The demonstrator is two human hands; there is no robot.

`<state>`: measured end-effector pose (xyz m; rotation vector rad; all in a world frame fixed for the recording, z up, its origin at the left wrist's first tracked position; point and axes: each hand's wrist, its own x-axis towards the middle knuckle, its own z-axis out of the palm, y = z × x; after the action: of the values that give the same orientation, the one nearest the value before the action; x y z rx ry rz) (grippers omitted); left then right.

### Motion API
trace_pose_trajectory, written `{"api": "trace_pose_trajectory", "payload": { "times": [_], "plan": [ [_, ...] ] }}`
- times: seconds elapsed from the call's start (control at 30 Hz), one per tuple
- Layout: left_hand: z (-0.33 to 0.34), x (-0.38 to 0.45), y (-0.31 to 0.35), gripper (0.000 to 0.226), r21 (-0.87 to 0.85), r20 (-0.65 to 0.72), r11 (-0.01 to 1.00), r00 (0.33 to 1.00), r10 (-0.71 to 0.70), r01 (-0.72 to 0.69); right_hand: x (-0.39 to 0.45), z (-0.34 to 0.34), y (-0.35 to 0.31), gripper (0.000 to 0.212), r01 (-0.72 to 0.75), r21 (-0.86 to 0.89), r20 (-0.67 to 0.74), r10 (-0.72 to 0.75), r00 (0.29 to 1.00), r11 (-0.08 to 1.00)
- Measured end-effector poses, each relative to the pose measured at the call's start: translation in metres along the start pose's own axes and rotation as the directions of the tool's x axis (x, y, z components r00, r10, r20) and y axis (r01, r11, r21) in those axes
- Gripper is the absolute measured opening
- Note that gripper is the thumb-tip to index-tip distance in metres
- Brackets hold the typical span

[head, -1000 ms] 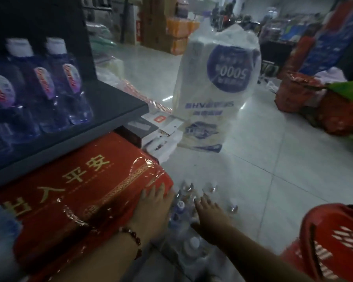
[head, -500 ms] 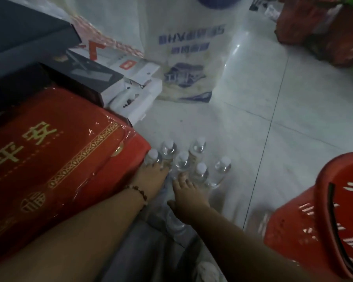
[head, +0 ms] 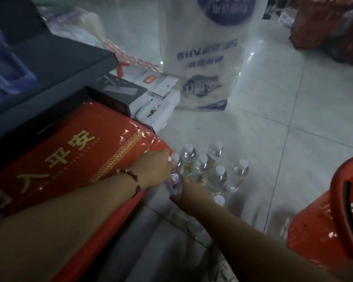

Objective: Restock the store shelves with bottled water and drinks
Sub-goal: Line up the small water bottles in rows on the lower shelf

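Lower centre: left hand (head: 154,169) and right hand (head: 190,193) both closed around one labelled water bottle (head: 174,181), lifting it from the floor cluster of bottles (head: 210,169), probably for the dark shelf (head: 55,78) upper left.

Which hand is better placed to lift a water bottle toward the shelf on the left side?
Left. The left hand already wraps the nearest water bottle at its neck, beside the red package under the shelf. The right hand only touches the bottle's lower body, farther from the shelf.
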<state>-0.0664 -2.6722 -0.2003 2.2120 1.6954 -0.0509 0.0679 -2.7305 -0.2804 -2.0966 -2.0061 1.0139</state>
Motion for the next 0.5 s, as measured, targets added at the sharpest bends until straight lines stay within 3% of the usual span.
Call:
{"api": "trace_pose_trajectory", "payload": {
  "times": [0.1, 0.23, 0.37, 0.5],
  "plan": [
    [-0.05, -0.031, 0.001, 0.036, -0.05, -0.113, 0.999, 0.993, -0.025, 0.019, -0.021, -0.016, -0.024, 0.076, 0.049, 0.116, -0.02, -0.047, 0.999, 0.992],
    [-0.113, -0.069, -0.003, 0.041, -0.262, -0.26, 0.962, 0.954, -0.15, 0.08, -0.051, -0.047, -0.062, 0.069, 0.15, 0.265, -0.131, -0.119, 0.984, 0.952],
    [-0.165, -0.112, -0.01, 0.046, -0.309, -0.474, 0.949, 0.853, -0.216, 0.069, -0.079, -0.078, -0.11, 0.062, 0.322, 0.301, -0.255, -0.249, 0.934, 0.897],
    [-0.201, -0.16, -0.017, 0.033, -0.331, -0.629, 0.943, 0.734, -0.257, 0.047, -0.098, -0.1, -0.154, 0.056, 0.444, 0.346, -0.251, -0.374, 0.893, 0.827]
  ]
}}
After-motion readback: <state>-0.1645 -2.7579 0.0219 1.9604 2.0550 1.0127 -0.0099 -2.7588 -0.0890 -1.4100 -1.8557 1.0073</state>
